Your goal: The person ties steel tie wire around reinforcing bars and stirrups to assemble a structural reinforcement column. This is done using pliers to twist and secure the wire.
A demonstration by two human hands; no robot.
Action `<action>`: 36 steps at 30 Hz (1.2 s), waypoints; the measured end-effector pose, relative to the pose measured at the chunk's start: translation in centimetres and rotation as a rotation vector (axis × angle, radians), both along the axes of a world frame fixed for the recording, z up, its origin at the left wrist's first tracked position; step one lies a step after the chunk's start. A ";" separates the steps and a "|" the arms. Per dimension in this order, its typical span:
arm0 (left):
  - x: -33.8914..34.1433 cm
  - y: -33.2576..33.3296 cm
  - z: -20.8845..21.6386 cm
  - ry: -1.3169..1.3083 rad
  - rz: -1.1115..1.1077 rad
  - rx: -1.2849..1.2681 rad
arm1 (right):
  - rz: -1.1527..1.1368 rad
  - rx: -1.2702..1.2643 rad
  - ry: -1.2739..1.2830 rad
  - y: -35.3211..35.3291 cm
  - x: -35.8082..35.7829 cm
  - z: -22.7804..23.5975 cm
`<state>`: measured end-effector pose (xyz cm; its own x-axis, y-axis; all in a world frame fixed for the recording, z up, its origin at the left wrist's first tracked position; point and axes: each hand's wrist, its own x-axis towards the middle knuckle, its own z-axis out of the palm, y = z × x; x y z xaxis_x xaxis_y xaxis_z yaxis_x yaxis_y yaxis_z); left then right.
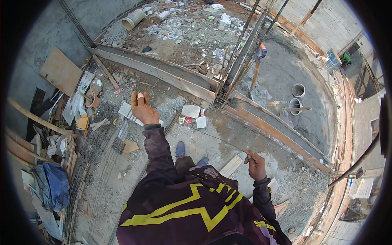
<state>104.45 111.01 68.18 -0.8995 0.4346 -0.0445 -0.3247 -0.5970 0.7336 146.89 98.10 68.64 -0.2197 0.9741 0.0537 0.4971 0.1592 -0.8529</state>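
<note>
A thin dark wire [220, 139] stretches between my two hands above the concrete ground. My left hand [143, 109] is raised at the centre left, fingers bent up and closed; the wire runs toward it, though the exact grip is hard to see. Lower down on the right, my right hand [256, 165] pinches the wire's other end between thumb and fingers. Under the wire lie pale broken blocks [191, 111] and a bit of red and yellow wrapper [185, 120]. A wooden board [230, 165] rests on the ground left of my right hand.
Plank formwork [151, 69] crosses ahead, with upright rebar [222, 96] at its corner. Beyond are rubble [175, 30], two buckets [295, 106] and a wood-handled tool [255, 75]. Scrap wood and a blue tarp [55, 183] are heaped left, near long steel bars [100, 192]. Someone in green [346, 59] is far right.
</note>
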 end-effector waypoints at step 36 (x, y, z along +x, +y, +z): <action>-2.4 3.0 6.5 -0.050 -0.945 0.619 | -0.015 -0.240 0.241 -3.1 10.0 -1.4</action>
